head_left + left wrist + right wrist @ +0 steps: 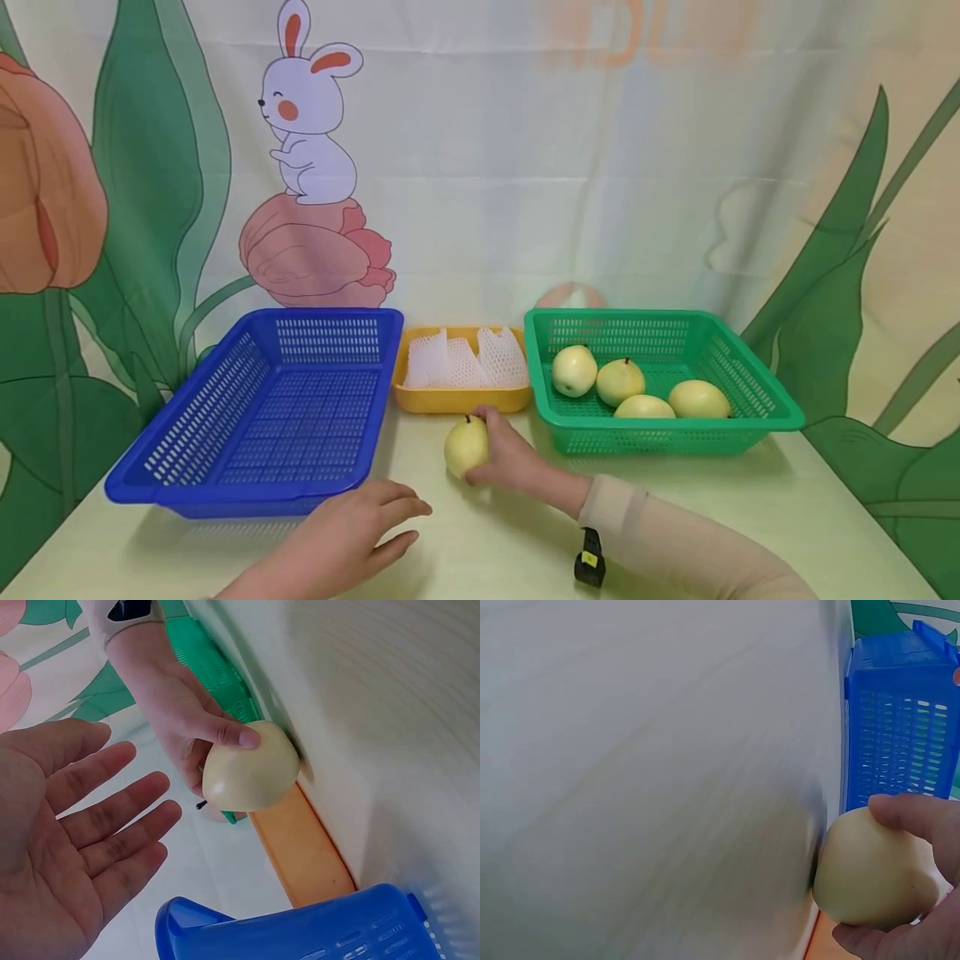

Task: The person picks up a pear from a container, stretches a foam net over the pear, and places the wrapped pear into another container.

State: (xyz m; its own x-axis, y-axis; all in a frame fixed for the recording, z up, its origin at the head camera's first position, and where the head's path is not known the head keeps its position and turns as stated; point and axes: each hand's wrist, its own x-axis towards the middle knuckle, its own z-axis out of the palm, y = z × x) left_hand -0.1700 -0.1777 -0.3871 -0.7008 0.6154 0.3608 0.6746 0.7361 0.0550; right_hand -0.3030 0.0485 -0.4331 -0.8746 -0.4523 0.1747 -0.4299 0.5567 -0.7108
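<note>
A pale yellow pear (466, 448) with a short dark stem is in front of the yellow tray, gripped from its right side by my right hand (504, 454). In the right wrist view, thumb and fingers wrap the pear (874, 871) close to the tabletop. My left hand (358, 527) hovers by the near corner of the blue basket, holding nothing. Its fingers are spread and relaxed in the left wrist view, apart from the pear (253, 769). Several more pears (621, 383) lie in the green basket (663, 435).
The blue basket (251, 500) stands on the left of the table (480, 550), with no fruit visible inside. Between the baskets, the yellow tray (461, 402) holds white foam net sleeves (465, 362). A printed curtain (480, 167) hangs behind. A black strap (590, 558) hangs at the right sleeve.
</note>
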